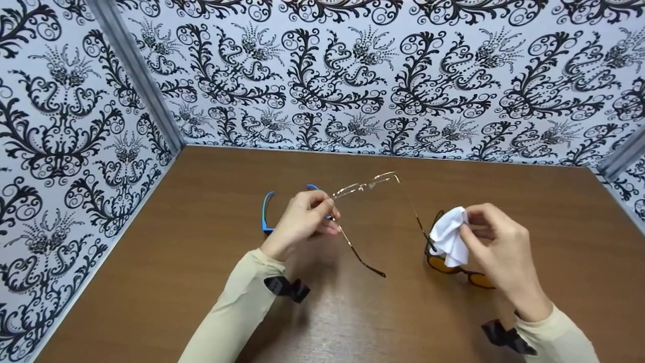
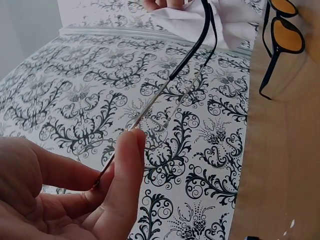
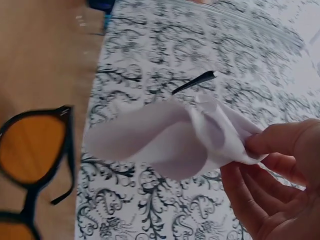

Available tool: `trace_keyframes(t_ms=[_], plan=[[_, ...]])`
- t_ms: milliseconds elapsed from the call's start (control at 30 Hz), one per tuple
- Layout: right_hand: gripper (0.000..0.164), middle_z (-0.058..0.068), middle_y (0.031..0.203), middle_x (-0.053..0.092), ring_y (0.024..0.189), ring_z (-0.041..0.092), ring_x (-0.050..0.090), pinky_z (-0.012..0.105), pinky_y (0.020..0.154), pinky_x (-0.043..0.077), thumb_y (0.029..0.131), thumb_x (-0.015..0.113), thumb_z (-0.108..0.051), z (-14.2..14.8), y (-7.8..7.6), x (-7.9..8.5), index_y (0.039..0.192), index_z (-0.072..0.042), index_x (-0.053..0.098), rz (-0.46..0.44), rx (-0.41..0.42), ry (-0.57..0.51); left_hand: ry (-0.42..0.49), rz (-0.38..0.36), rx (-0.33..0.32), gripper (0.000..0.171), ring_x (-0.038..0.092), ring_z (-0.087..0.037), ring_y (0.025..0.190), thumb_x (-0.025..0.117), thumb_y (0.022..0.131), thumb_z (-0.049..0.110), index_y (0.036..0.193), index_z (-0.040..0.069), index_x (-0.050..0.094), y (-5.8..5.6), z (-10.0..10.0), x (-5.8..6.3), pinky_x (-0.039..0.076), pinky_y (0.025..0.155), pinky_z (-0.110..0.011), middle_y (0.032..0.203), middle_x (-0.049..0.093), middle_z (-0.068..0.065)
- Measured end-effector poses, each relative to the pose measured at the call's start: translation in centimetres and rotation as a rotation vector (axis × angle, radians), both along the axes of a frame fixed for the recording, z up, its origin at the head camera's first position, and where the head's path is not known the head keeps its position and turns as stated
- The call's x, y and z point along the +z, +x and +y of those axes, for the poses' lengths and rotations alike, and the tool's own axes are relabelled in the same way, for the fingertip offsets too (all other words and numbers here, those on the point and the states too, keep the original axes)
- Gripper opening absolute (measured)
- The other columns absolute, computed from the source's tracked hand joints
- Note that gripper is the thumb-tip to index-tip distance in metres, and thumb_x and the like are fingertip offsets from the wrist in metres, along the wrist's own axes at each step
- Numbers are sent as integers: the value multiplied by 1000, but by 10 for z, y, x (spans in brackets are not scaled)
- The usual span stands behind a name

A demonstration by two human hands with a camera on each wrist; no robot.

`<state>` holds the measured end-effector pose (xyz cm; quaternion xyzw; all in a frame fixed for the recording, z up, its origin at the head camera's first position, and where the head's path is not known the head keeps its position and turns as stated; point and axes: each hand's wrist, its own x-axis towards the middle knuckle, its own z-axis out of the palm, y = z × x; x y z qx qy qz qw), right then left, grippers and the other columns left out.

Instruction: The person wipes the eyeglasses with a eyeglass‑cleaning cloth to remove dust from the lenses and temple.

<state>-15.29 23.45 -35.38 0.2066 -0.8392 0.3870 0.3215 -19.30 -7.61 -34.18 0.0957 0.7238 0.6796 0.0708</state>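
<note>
My left hand (image 1: 305, 217) pinches a pair of thin metal-framed eyeglasses (image 1: 347, 190) near one hinge, holding them above the table with both temples unfolded. In the left wrist view the thumb (image 2: 129, 170) and fingers grip the thin temple, and its dark tips point away. My right hand (image 1: 501, 247) pinches a white cloth (image 1: 450, 237) that hangs in loose folds. One dark temple tip of the eyeglasses reaches up to the cloth; whether they touch, I cannot tell. In the right wrist view the cloth (image 3: 170, 140) partly hides that temple.
Dark-framed glasses with orange lenses (image 1: 443, 264) lie on the brown table (image 1: 211, 176), partly behind the cloth and right hand. Blue-framed glasses (image 1: 265, 214) lie behind the left hand, mostly covered by it. Patterned panels (image 1: 352, 75) stand at the table's back and sides.
</note>
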Motion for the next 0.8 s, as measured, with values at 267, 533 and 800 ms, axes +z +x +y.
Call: trace_keyframes(t_ms=[267,533,800], plan=[[25,8,87,68,78,2,63,10,66,51,73,69,21,2,2,-7,91,4,65,-20,22,5,-8,16,-15,17,66,-17,57,46,95,-3,87,-11,58,0,8,5,59,61,-35,75,64,-11],[25,5,87,68,79,9,66,16,67,54,74,68,21,-11,-5,-15,89,1,65,-84,137,-41,-18,40,-55,20,67,-19,57,44,96,-4,82,-9,57,2,15,-2,59,58,-33,74,65,-11],[21,9,88,69,80,5,66,16,68,54,75,66,21,-8,-15,-12,89,5,64,-158,100,-92,-28,7,-113,21,65,-16,56,42,96,-5,80,-8,55,6,23,-8,58,58,-33,71,62,-8]])
